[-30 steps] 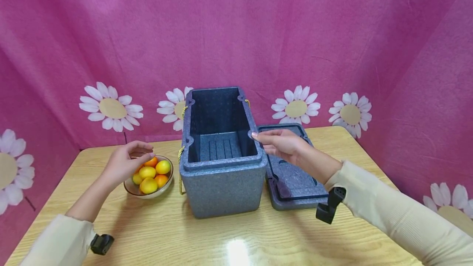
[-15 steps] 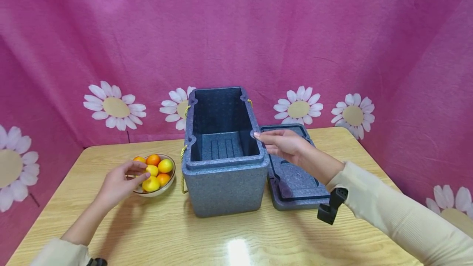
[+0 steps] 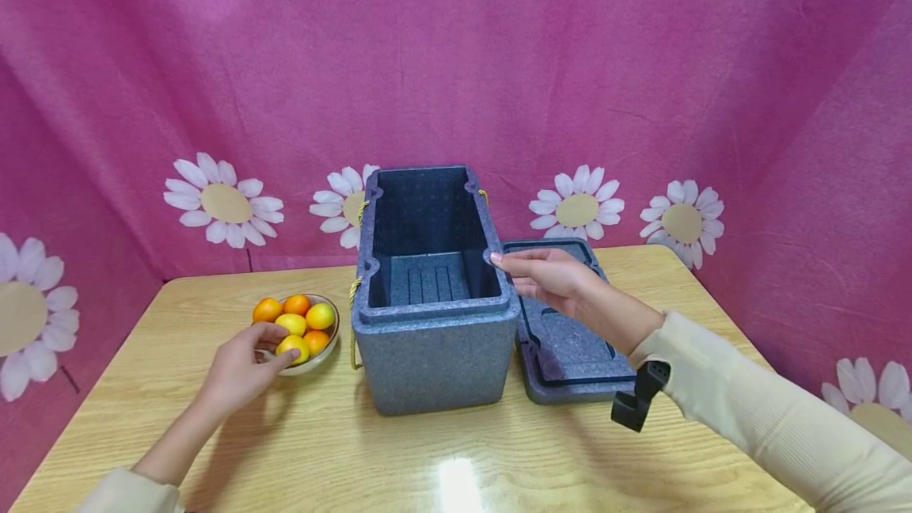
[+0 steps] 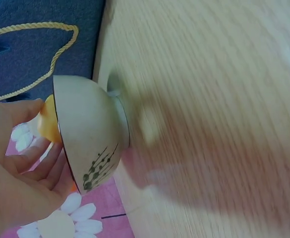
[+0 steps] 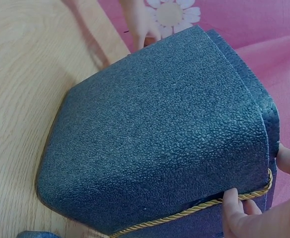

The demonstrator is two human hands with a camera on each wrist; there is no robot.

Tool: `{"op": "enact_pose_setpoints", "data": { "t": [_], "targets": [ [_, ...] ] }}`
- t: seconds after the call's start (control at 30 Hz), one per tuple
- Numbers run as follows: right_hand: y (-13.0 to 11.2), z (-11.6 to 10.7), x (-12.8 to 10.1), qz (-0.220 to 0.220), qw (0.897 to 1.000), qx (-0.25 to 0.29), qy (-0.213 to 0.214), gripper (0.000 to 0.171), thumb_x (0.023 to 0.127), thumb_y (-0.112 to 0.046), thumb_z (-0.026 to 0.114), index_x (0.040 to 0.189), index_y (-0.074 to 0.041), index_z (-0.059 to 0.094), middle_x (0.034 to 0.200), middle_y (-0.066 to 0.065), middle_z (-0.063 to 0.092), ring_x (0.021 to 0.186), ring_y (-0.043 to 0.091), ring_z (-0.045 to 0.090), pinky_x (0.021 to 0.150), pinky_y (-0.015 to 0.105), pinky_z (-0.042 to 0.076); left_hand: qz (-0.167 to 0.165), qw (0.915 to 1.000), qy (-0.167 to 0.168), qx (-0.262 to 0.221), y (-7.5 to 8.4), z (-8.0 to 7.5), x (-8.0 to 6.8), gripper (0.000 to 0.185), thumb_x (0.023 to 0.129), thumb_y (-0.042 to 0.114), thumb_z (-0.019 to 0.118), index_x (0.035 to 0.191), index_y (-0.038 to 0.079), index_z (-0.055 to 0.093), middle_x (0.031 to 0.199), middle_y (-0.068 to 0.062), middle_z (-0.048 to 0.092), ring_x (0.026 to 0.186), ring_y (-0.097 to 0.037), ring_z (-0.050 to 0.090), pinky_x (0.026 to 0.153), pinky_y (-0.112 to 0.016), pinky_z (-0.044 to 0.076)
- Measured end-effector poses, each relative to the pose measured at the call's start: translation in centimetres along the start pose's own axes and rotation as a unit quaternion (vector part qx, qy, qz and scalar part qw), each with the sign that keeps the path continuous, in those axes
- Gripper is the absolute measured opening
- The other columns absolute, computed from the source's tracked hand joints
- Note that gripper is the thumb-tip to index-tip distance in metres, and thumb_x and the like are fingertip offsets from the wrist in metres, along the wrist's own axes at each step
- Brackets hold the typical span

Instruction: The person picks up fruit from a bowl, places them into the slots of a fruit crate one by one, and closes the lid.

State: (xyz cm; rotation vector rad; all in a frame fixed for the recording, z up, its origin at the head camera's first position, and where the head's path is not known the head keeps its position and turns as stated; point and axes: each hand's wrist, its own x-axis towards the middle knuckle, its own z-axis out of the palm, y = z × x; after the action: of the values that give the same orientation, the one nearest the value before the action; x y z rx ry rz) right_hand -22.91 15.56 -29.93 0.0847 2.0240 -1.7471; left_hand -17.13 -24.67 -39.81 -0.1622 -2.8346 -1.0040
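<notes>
- So, left hand (image 3: 242, 361) is down at the bowl, thumb on one side and fingers on the other, with a yellow citrus fruit (image 3: 293, 348) pinched between them. The gap's only as wide as the fruit.
- That fruit sits at the near edge of the ceramic bowl (image 4: 87, 126), partly below the rim. The bowl's cream-coloured with a dark rim line and a little dark stem-and-dot pattern on the outside.
- More citrus is piled in there: a couple more yellow ones (image 3: 321, 316) and some orange ones (image 3: 296, 305).
- Right hand (image 3: 559, 274) has the right rim of the grey foam cooler box (image 3: 438, 366) — thumb on top, fingers curled beneath on the outside. They're right by a yellow twisted rope (image 5: 184, 214); can't tell if they actually touch it.
- Box stands upright and open on the wood-grain table (image 3: 356, 465), just right of the bowl, ribbed floor showing inside.
- Matching lid (image 3: 570, 351) lies flat right beside the box, partly under the right forearm.
- Behind it all hangs a magenta cloth (image 3: 456, 62) with big white daisies (image 3: 224, 203) — pretty loud, honestly.
</notes>
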Motion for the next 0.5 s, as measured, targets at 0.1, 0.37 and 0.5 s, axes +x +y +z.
{"op": "enact_pose_setpoints", "data": {
  "t": [0.1, 0.37, 0.5],
  "targets": [
    [0.04, -0.03, 0.01, 0.001, 1.000, -0.003, 0.000, 0.060, 0.097, -0.026, 0.053, 0.145, 0.005, 0.034, 0.157, 0.019, 0.028, 0.146, 0.035, 0.027, 0.120, 0.040, 0.028, 0.002, 0.9999, -0.001, 0.011, 0.14, 0.29, 0.00, 0.038, 0.083, 0.018, 0.073, 0.110, -0.006, 0.060, 0.103, -0.021, 0.067, 0.084, -0.023, 0.063, 0.070, -0.027, 0.052],
    [0.02, 0.06, -0.10, 0.004, 1.000, -0.008, 0.002, 0.061, 0.097, -0.028, 0.055, 0.145, 0.003, 0.035, 0.156, 0.019, 0.030, 0.146, 0.034, 0.028, 0.119, 0.039, 0.028, -0.007, 0.9996, 0.009, 0.028, 0.65, 0.82, -0.12, 0.043, 0.082, 0.020, 0.075, 0.112, -0.006, 0.058, 0.107, -0.024, 0.065, 0.088, -0.028, 0.063, 0.073, -0.032, 0.053],
    [0.05, 0.10, -0.14, 0.005, 1.000, -0.006, 0.005, 0.061, 0.096, -0.029, 0.055, 0.145, 0.003, 0.036, 0.156, 0.018, 0.030, 0.146, 0.034, 0.028, 0.119, 0.039, 0.028, -0.011, 0.9993, 0.019, 0.031, 0.71, 1.01, -0.10, 0.045, 0.080, 0.022, 0.076, 0.111, -0.005, 0.058, 0.106, -0.022, 0.066, 0.086, -0.026, 0.063, 0.069, -0.025, 0.050]
  ]
}}
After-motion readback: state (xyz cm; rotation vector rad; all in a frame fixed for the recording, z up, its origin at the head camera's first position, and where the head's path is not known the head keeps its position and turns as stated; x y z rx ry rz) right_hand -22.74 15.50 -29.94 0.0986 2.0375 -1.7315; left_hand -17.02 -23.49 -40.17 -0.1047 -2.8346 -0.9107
